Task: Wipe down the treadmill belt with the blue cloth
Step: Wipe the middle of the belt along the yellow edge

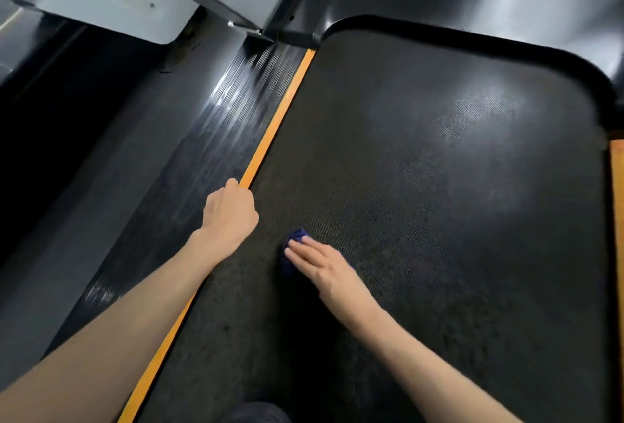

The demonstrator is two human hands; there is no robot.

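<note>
**A:** Where is the blue cloth [294, 239] lying?

**B:** It is lying bunched on the treadmill belt [439, 186], near the belt's left edge. The right hand [322, 264] is pressing it down, its fingers [300, 247] lying straight and close together.

**A:** And the left hand [231, 215]?

**B:** It is leaning on the orange strip [270, 132] beside the belt, fingers curled under, gripping nothing visible.

**A:** What could be going wrong?

**B:** The cloth is small and only being pressed, not gripped. On this textured belt it is likely risking bunching or slipping out from under the fingers, leaving patches unwiped.
</note>
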